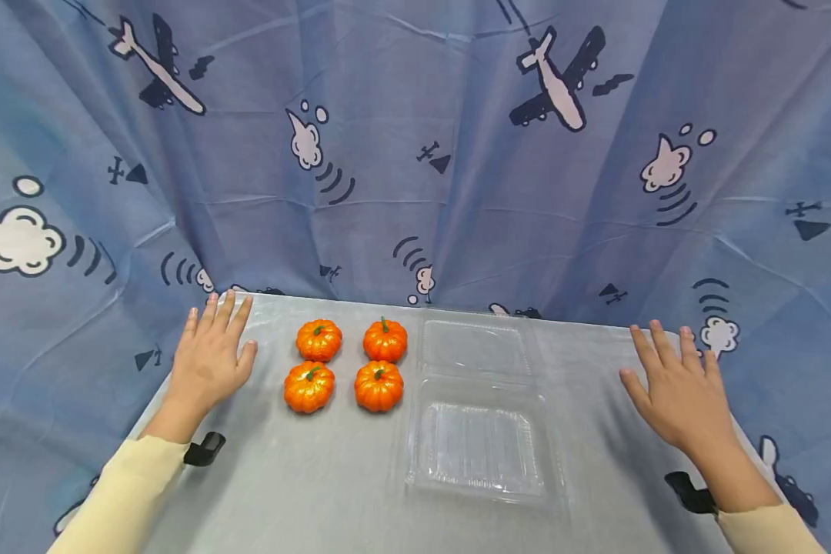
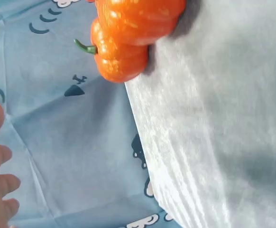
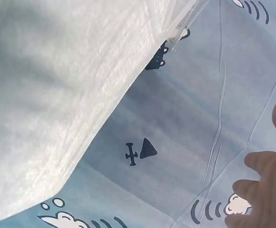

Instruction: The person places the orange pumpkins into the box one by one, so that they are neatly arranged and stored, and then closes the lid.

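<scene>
Several small orange pumpkins with green stems stand in two rows left of the middle: a back left pumpkin (image 1: 318, 341), a back right pumpkin (image 1: 385, 342), a front left pumpkin (image 1: 308, 388) and a front right pumpkin (image 1: 378, 387). To their right lies a clear plastic clamshell box (image 1: 481, 492), its lid (image 1: 478, 346) folded back toward the curtain. My left hand (image 1: 210, 358), fingers spread and holding nothing, is at the table's left edge, nearest the pumpkins. At the right edge my right hand (image 1: 685, 392) is likewise spread, holding nothing, apart from the box.
A pale cloth-covered table (image 1: 305, 492) carries the pumpkins and the box. Behind it and along both sides hangs a blue curtain (image 1: 388, 154) printed with planes and clouds. A black strap (image 1: 204, 449) sits at my left wrist, another strap (image 1: 690, 494) at the right.
</scene>
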Tool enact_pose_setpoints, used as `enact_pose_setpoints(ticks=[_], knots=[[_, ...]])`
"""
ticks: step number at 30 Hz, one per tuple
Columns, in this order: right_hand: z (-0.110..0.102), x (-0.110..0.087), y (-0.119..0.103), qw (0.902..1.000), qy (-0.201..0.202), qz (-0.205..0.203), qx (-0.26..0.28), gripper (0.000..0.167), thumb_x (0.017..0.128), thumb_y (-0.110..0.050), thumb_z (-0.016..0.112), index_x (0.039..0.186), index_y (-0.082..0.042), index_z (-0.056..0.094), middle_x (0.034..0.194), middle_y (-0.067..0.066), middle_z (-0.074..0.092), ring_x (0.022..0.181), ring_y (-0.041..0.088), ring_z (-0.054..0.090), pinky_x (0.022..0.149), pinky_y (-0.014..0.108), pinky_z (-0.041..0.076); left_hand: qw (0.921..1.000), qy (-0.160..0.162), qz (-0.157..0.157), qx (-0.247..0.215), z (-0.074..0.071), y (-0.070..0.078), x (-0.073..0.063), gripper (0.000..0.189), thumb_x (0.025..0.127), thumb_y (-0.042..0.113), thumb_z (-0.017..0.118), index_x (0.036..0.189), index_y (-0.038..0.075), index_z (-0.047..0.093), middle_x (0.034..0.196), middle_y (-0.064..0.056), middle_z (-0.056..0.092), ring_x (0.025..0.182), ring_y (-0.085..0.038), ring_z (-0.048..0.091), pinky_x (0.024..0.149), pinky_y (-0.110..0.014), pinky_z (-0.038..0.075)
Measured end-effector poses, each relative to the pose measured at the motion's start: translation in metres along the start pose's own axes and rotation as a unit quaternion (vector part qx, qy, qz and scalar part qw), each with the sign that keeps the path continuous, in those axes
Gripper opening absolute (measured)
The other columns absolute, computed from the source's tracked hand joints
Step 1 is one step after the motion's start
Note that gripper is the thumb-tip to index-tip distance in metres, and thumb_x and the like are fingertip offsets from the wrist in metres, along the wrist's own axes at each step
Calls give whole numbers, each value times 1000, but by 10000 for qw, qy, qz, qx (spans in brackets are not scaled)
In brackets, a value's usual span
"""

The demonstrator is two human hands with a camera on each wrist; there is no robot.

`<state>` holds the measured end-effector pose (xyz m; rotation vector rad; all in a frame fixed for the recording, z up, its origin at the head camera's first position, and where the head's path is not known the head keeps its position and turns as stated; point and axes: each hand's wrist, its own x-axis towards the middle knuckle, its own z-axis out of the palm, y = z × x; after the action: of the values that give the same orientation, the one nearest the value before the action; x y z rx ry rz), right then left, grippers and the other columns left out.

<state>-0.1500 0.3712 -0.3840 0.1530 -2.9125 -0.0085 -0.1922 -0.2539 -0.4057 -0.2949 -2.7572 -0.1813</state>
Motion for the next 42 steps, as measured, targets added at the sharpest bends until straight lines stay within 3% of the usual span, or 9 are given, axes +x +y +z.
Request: enact_pose_setpoints(ticks=[8,16,18,21,23,25,30,37,42], knots=[[7,-11,-10,9954,558,-270,738,58,97,-35,52,145,-6,38,141,31,41,130,56,31,91,75,27,9973,387,22,-623,1,16,-14,62,90,28,55,147,10,39,148,-25,38,137,-49,30,110,-63,25],[19,-28,-26,9699,479,-295,2371,53,92,-26,63,140,-8,48,133,25,51,117,46,47,87,59,40,9881,700,145,-1364,-1,46,-17,65,83,31,64,141,8,46,140,-19,51,129,-45,43,101,-62,38],[22,-33,-30,9653,489,-251,2555,52,91,-23,66,139,-11,50,131,22,54,114,35,51,86,40,48,9849,750,165,-1555,-2,55,-18,65,81,32,66,139,8,48,139,-16,52,128,-41,45,100,-59,41],[28,-39,-36,9584,471,-200,2807,52,89,-19,68,138,-13,51,131,15,55,112,4,50,76,13,45,9795,786,168,-1846,0,68,-19,65,80,32,67,137,8,49,137,-13,54,126,-36,47,97,-56,44],[32,-43,-40,9514,448,-189,3041,52,89,-16,68,137,-12,51,132,9,55,108,-12,45,76,5,42,9764,771,138,-2013,3,77,-20,65,79,32,68,137,8,50,136,-12,54,125,-35,48,97,-55,45],[36,-46,-44,9449,340,-164,3252,51,89,-14,67,138,-11,50,134,-5,52,107,-21,40,76,7,44,9736,732,89,-2161,7,85,-21,65,79,32,69,136,8,50,136,-12,54,125,-34,48,98,-54,44],[47,-53,-52,9306,182,-150,3653,49,90,-12,66,136,-9,51,128,-31,43,105,-18,48,76,10,48,9684,588,28,-2426,19,106,-21,64,78,32,71,135,9,51,135,-12,55,124,-33,49,99,-53,44],[61,-58,-59,9101,8,-219,4137,48,88,-3,66,134,-4,51,125,-28,48,101,-8,59,75,12,51,9594,475,4,-2779,40,127,-21,67,76,33,74,136,12,51,134,-8,57,121,-29,53,100,-49,44],[72,-61,-63,8927,-37,-397,4489,49,85,2,66,132,-3,52,126,-26,52,100,-3,63,75,14,52,9601,307,-116,-2777,53,135,-21,69,76,38,73,135,11,51,134,-10,56,122,-30,53,100,-48,45]])
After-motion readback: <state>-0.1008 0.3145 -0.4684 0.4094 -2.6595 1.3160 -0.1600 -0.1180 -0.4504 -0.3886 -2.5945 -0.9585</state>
